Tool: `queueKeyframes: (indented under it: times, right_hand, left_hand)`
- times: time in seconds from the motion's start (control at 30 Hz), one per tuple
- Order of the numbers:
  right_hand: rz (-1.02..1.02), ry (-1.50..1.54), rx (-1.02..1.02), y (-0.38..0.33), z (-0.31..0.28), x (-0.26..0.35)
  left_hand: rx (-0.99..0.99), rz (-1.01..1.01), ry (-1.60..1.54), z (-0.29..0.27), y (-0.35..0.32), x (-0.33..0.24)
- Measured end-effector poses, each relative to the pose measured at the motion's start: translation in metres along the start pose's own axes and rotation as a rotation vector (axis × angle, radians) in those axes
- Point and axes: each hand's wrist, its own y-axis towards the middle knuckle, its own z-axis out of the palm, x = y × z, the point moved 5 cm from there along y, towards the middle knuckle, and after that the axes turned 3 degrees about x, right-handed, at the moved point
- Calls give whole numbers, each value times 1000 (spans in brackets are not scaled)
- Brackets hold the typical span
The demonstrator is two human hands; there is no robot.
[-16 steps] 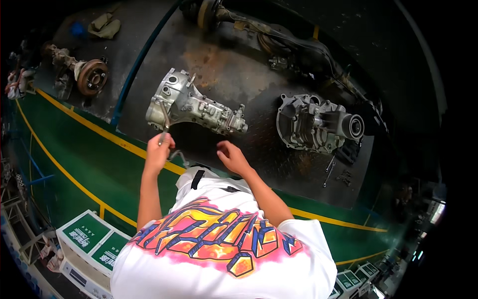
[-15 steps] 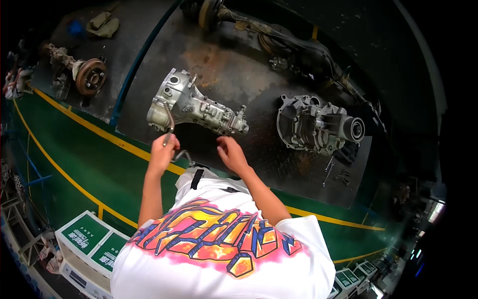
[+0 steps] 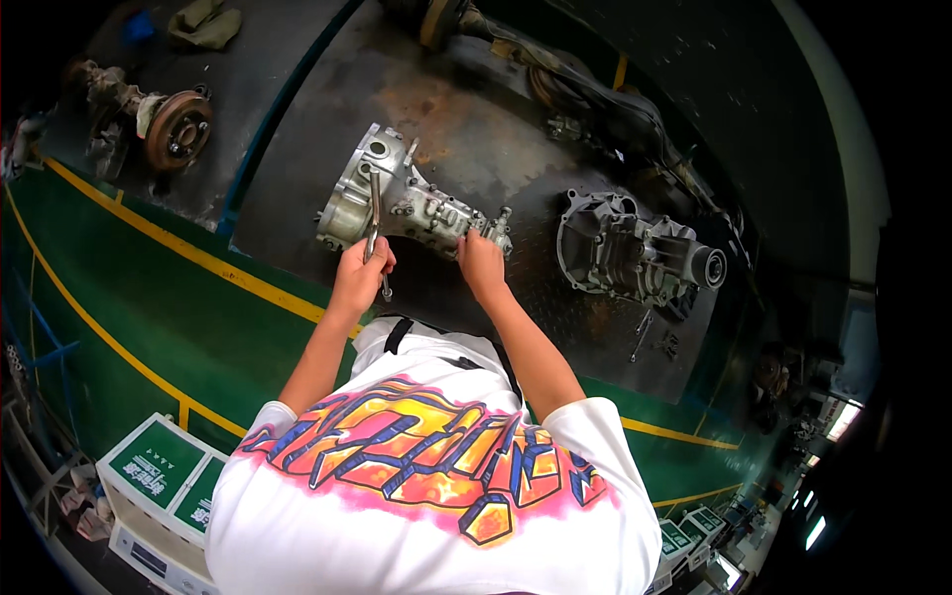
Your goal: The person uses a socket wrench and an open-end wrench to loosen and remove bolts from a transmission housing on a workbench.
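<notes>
Moved: both hands have reached up onto the gearbox housing (image 3: 412, 203).
Left hand (image 3: 359, 273): closed round a wrench (image 3: 374, 233).
Right hand (image 3: 480, 266): fingers curled on the housing's narrow end (grip unclear).
Surface: dark steel floor plate (image 3: 476, 129), housing near its front edge.
Room: green floor (image 3: 149, 317), yellow lines.

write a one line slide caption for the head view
Left hand holds a wrench on a silver gearbox housing while right hand steadies its narrow end.

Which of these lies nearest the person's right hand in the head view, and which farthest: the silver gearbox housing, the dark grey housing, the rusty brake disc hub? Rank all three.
From the right hand:
1. Silver gearbox housing, touching, just ahead.
2. Dark grey housing, to the right.
3. Rusty brake disc hub, far left.
</notes>
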Motion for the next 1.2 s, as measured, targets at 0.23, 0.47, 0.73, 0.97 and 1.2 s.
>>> queueKeyframes:
  times: [0.23, 0.47, 0.73, 0.97, 1.2]
  right_hand:
    - [-50, 10, 46, 11, 2, -3]
    - [-210, 3, 24, 10, -1, -18]
    - [-199, -6, 22, 14, -33, 2]
    - [-312, 146, -66, 0, -2, -20]
    - [110, 486, -21, -2, -43, -34]
  left_hand:
    - [-232, 83, -66, -34, -31, -24]
    - [-376, 274, -410, -37, -64, -60]
    - [-209, 412, -573, -32, -96, -89]
    - [-78, 415, -288, 33, -87, -82]
    - [194, 339, 28, 82, -42, -80]
